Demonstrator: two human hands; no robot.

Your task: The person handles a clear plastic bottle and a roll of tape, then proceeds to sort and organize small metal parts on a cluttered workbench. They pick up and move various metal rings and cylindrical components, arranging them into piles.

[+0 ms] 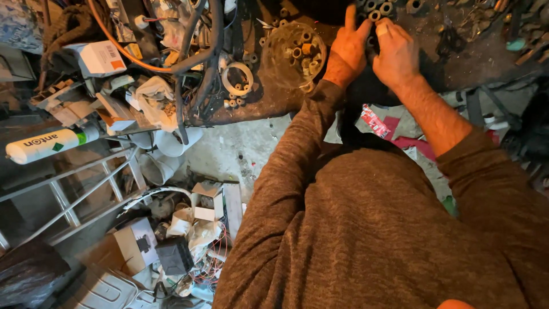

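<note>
The dark, grimy workbench [269, 103] fills the upper part of the view; its near edge runs above the concrete floor. A brown knitted sleeve [297, 166] extends from the lower part of the view up to the bench. Left of the bench, a white cylindrical cartridge [51, 144] lies on a metal ladder frame [86, 189]. At the bench's left end, black hoses [197, 57] and an orange cable [123, 51] cross a heap of small boxes. A round container [294, 51] of short ring fittings stands near the near edge, just left of the hands. The left hand [349, 51] and right hand [396, 56] meet at the far middle of the bench, fingers curled around a dark object [372, 43] between them; whether either hand grips it cannot be determined. Small metal rings [377, 10] lie just beyond the fingertips.
</note>
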